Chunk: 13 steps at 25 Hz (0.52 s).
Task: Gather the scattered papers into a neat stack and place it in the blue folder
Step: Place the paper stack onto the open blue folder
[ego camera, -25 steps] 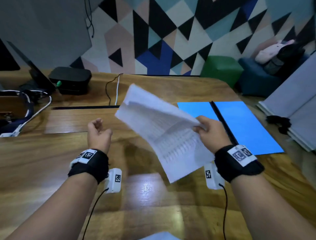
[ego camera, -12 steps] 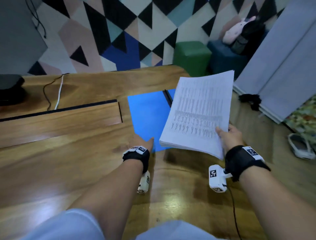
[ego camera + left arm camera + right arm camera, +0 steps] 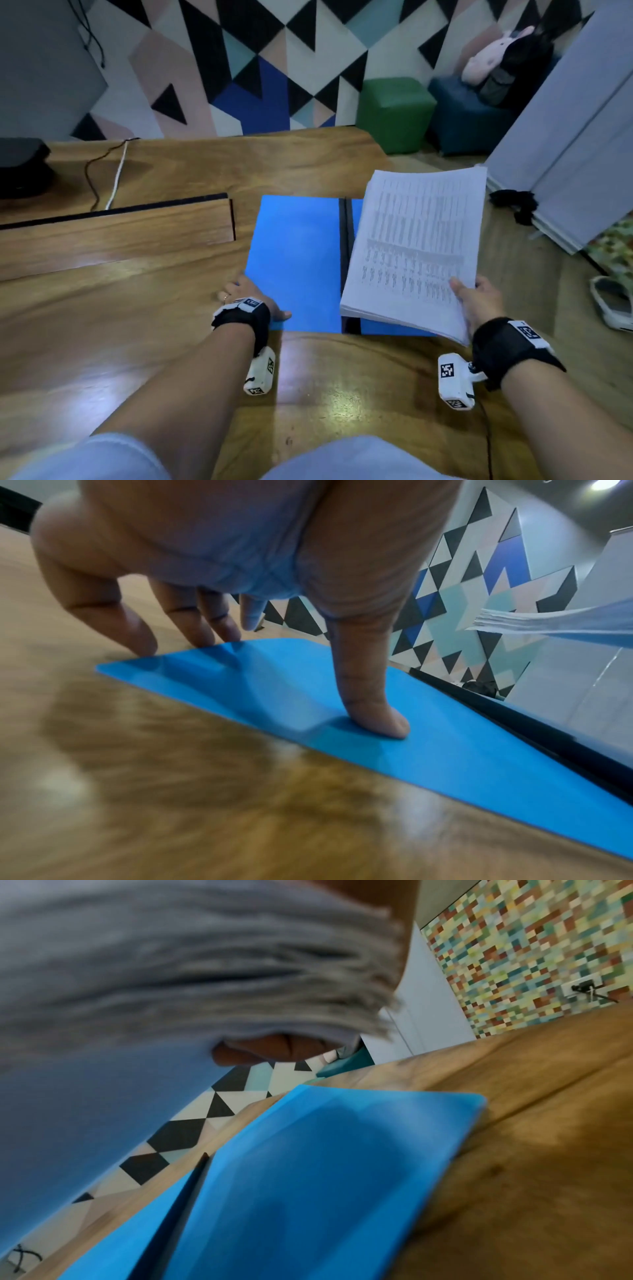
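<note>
The blue folder (image 3: 298, 260) lies spread flat on the wooden table, its black spine (image 3: 346, 246) running down the middle. My left hand (image 3: 251, 298) rests on the folder's near left corner, thumb (image 3: 369, 696) pressing straight on the blue sheet (image 3: 428, 739), the other fingers touching its left edge. My right hand (image 3: 478, 301) grips the near right corner of a thick stack of printed papers (image 3: 418, 246), held tilted above the folder's right half (image 3: 325, 1177). The stack's edge (image 3: 240, 974) fills the top of the right wrist view.
A black device (image 3: 20, 164) and cables (image 3: 113, 174) sit at the table's far left. A raised wooden panel (image 3: 116, 233) lies left of the folder. Green (image 3: 394, 113) and blue stools (image 3: 469, 126), grey boards (image 3: 568, 137) and a shoe (image 3: 613, 301) lie beyond the table's right edge.
The right hand has carried the stack rightward and lower over the folder's right half. The left hand went from hovering loosely curled to resting on the folder's near left corner.
</note>
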### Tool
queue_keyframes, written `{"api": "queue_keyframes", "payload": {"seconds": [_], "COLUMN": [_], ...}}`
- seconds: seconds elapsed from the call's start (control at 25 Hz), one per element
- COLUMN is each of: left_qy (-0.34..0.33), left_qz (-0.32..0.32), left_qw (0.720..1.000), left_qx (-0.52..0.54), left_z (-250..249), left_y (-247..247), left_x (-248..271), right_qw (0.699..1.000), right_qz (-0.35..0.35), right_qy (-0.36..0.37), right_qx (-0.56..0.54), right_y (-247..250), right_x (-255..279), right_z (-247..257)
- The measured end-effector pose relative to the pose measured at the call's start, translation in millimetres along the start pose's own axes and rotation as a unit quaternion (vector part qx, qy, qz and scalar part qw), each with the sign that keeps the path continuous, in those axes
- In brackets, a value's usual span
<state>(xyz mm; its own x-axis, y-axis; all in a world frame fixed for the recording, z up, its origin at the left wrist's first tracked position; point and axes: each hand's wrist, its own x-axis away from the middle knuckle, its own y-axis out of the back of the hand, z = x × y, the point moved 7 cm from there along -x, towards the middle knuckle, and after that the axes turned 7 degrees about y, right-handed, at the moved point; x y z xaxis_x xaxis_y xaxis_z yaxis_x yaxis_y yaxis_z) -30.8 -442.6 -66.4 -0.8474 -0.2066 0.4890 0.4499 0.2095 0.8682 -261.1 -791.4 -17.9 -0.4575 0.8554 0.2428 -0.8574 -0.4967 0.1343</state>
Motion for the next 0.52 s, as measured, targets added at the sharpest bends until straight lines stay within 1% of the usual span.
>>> {"api": "queue_keyframes", "payload": {"seconds": [0.16, 0.24, 0.32, 0.4, 0.52], "left_qy": [0.025, 0.022, 0.008, 0.0, 0.003], "left_qz": [0.024, 0.03, 0.031, 0.026, 0.028], "left_qw": [0.999, 0.999, 0.999, 0.999, 0.999], "left_qx": [0.018, 0.023, 0.031, 0.027, 0.033], "left_z": [62, 79, 84, 83, 83], "left_y": [-6, -6, -5, -2, -2], "left_x": [-8, -11, -11, -7, -6], "right_qw": [0.998, 0.997, 0.995, 0.995, 0.996], "right_qz": [0.033, 0.036, 0.037, 0.044, 0.044], "right_qy": [-0.031, -0.05, -0.06, -0.069, -0.047], "right_qx": [0.034, 0.047, 0.063, 0.054, 0.055], "right_y": [7, 9, 8, 1, -8], "right_x": [15, 22, 29, 33, 29], "right_z": [-25, -43, -60, -70, -64]}}
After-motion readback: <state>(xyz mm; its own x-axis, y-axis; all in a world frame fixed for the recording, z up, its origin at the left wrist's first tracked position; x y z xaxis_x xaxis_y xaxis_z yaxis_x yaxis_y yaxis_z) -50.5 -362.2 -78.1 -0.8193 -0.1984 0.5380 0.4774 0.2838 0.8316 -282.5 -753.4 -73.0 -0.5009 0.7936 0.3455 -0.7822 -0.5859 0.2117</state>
